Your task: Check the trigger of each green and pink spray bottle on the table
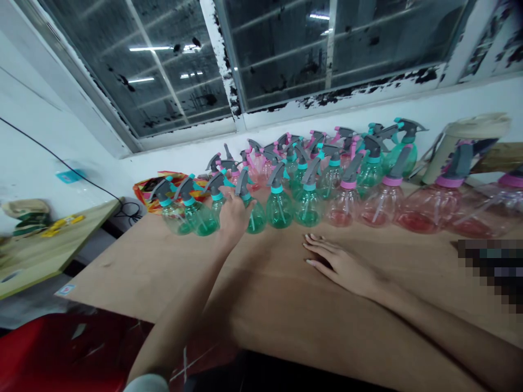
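While right fingers (321, 251) spread, left fingers (233, 202), grip unclear, join six front-row green bottles (280, 211).

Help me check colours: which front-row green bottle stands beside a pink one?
The row's rightmost green bottle: a pink bottle is next on its right; other front-row green bottles stand farther left.

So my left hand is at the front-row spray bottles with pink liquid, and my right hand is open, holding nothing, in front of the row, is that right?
Not quite: the head view shows your left hand at the front-row spray bottles with green liquid, not pink. Your right hand is indeed open, holding nothing, in front of the row.
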`<state>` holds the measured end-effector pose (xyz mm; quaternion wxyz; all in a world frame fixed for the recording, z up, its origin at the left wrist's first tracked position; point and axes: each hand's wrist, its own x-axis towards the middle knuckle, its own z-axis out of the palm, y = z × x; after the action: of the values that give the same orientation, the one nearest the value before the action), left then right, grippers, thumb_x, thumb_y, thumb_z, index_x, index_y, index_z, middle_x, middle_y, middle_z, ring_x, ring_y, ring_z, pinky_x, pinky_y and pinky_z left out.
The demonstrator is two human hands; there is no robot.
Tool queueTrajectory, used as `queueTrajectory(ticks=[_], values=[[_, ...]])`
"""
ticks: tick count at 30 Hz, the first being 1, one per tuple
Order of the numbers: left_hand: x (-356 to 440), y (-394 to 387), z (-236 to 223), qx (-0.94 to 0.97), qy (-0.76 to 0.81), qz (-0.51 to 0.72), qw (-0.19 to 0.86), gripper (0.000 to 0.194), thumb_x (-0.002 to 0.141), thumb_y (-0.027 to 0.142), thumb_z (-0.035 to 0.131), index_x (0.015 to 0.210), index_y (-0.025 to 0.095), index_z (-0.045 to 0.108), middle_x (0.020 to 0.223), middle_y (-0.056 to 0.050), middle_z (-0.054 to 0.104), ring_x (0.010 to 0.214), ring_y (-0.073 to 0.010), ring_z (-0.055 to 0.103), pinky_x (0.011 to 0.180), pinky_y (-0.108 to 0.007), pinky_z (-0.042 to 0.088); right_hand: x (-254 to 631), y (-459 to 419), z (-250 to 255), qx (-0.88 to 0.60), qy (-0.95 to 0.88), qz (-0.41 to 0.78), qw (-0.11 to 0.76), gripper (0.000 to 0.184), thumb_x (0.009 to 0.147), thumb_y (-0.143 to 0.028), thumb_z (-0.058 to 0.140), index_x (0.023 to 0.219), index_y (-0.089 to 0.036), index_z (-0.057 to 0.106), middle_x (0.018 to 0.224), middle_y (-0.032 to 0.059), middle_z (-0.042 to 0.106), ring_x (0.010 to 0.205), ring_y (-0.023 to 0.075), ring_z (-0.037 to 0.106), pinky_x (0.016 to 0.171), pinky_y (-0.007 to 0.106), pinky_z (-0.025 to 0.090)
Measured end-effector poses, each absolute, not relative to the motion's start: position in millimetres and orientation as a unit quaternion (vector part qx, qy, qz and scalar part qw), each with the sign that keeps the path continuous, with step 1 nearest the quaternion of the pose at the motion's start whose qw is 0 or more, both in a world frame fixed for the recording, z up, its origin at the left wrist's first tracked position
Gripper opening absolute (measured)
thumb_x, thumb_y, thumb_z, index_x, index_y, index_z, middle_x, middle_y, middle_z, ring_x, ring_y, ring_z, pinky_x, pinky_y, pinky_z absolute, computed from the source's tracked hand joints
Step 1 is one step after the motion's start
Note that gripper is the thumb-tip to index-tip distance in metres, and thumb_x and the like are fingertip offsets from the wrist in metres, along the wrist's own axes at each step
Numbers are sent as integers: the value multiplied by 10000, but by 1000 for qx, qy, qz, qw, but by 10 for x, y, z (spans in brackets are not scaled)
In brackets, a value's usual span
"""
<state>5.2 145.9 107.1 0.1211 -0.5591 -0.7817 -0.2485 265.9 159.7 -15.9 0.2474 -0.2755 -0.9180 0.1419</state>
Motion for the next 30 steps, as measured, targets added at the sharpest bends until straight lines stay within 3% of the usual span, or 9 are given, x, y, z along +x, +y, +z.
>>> queueTrajectory(ticks=[5, 12, 18, 22, 25, 27, 30], values=[[102, 1108, 1078, -566, -785, -217, 129, 435, 846, 433, 545, 1109, 87, 563, 1064, -218, 625, 974, -402, 624, 759, -451, 489, 2659, 1610, -196, -273, -918, 140, 249, 453, 921, -402, 427, 1302, -172, 511, 1393, 85, 481, 1311, 217, 392, 1100, 437, 318], [175, 601, 1012, -613, -755, -222, 66, 325, 801, 499, 592, 885, 188, 639, 903, -60, 648, 806, -230, 656, 726, -333, 514, 2654, 1618, -210, -268, -921, 132, 251, 449, 920, -395, 430, 1295, -163, 519, 1384, 93, 489, 1307, 224, 398, 1098, 434, 324], [307, 445, 973, -659, -688, -303, -33, 414, 743, 539, 638, 1008, 222, 599, 1007, -63, 621, 978, -280, 583, 888, -483, 452, 2632, 1602, -179, -274, -921, 124, 247, 454, 927, -406, 421, 1289, -152, 524, 1387, 95, 484, 1300, 225, 408, 1089, 439, 338], [356, 535, 1068, -656, -642, -366, -153, 728, 662, 504, 725, 1267, 225, 432, 1162, -104, 590, 1086, -302, 558, 916, -489, 457, 2626, 1587, -153, -281, -918, 128, 249, 451, 924, -403, 431, 1298, -166, 516, 1384, 89, 487, 1297, 230, 412, 1082, 455, 345], [419, 632, 1156, -653, -605, -408, -203, 847, 600, 444, 777, 1323, 239, 385, 1292, -120, 535, 1169, -323, 513, 933, -465, 461, 2629, 1582, -146, -284, -917, 133, 245, 458, 920, -399, 446, 1316, -175, 497, 1388, 86, 483, 1302, 231, 405, 1083, 460, 342], [474, 681, 1184, -649, -594, -418, -227, 766, 632, 409, 761, 1300, 239, 427, 1305, -113, 532, 1166, -317, 516, 915, -444, 474, 2631, 1585, -160, -286, -918, 134, 242, 464, 921, -393, 447, 1326, -170, 486, 1398, 86, 472, 1310, 227, 393, 1090, 452, 333], [544, 723, 1167, -649, -578, -431, -244, 496, 746, 378, 677, 1197, 237, 526, 1224, -89, 588, 1080, -278, 573, 838, -391, 505, 2634, 1598, -204, -288, -916, 138, 245, 466, 919, -393, 450, 1332, -180, 479, 1410, 78, 458, 1313, 222, 388, 1092, 449, 331]])
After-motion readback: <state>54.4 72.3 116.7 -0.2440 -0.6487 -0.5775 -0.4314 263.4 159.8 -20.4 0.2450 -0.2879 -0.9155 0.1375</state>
